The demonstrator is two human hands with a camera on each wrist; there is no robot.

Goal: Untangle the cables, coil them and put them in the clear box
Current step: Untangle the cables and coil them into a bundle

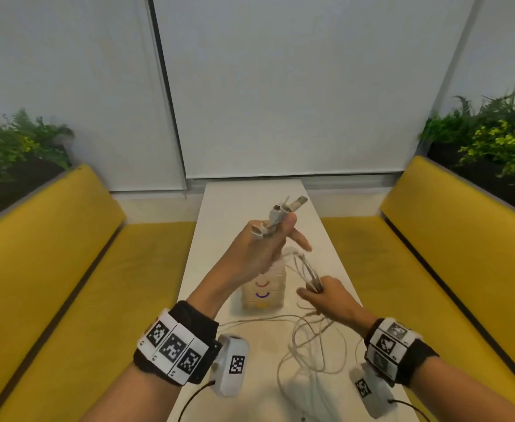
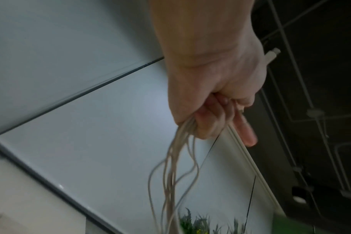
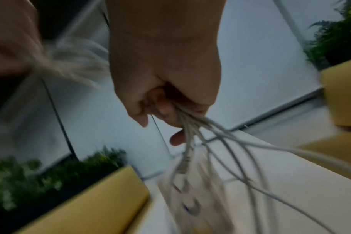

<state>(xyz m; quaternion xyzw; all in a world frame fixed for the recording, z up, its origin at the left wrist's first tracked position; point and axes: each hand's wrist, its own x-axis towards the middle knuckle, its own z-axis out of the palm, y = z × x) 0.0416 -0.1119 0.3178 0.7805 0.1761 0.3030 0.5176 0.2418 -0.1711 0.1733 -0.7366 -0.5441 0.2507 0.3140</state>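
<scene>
Several white cables [image 1: 311,345] lie tangled on the narrow white table [image 1: 244,202]. My left hand [image 1: 265,242] is raised above the table and grips a bunch of cable ends, their plugs [image 1: 283,208] sticking up out of the fist. In the left wrist view the cables [image 2: 176,166] hang down from the curled fingers [image 2: 206,123]. My right hand [image 1: 326,292], lower and to the right, pinches the same strands [image 1: 306,269] in a bundle; in the right wrist view they fan out of the hand [image 3: 216,139]. The clear box [image 1: 264,289], with coloured arcs on its side, stands under my left hand.
Yellow bench seats [image 1: 67,269] [image 1: 448,269] run along both sides of the table. Planters with green plants [image 1: 12,147] [image 1: 493,129] sit behind the backrests. White blinds [image 1: 280,86] close off the far end.
</scene>
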